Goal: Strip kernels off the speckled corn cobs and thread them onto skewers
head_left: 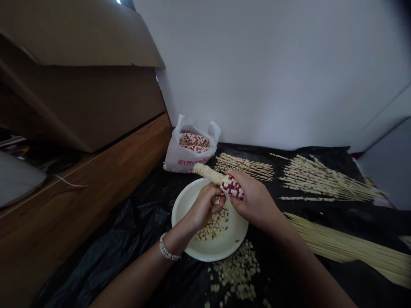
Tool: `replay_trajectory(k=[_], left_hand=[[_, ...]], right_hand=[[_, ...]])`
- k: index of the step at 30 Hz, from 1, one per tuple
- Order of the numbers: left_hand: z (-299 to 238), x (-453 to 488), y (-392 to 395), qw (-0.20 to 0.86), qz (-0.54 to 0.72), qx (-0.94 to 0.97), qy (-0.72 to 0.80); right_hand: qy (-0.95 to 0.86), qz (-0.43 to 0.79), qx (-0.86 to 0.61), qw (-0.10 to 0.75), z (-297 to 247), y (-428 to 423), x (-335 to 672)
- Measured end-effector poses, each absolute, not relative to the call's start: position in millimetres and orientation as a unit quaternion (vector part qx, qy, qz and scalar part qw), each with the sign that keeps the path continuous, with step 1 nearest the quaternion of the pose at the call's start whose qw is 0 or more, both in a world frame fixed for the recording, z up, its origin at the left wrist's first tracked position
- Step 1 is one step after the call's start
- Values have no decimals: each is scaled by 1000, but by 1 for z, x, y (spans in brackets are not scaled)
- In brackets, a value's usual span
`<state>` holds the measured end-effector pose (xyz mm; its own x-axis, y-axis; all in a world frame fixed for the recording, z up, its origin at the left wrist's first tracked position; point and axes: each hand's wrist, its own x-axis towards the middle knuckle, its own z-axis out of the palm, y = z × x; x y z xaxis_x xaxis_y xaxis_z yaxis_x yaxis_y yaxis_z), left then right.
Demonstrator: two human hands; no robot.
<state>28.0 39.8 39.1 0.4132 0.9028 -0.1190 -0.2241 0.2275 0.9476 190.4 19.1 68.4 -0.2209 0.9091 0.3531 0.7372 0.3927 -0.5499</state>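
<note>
My right hand [253,196] grips a corn cob [233,186] by its near end. Cream and dark red kernels cover that end, while the far part is stripped bare. Just under the cob, my left hand [207,203] is curled with several loose kernels in its fingers. Both hands are over a white bowl [237,241]. Loose corn kernels [213,226] lie on the bottom of the bowl, partly hidden by my left hand.
Behind the bowl stands a white plastic bag [173,154] holding corn cobs [195,140]. Skewers threaded with kernels [308,173] and bare sticks [346,244] lie at right on black plastic sheeting [138,239]. Kernels [239,269] are scattered before the bowl. A cardboard box [86,94] is at left.
</note>
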Motion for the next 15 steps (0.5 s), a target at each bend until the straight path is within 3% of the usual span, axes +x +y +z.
replay_trajectory(k=[5,15], left_hand=[[43,26,39,731,397,432,347],[27,30,41,611,439,493,437]], right_hand=[[-774,101,-536,320,67,19,190],[-792,48,-554,250,73,9,176]])
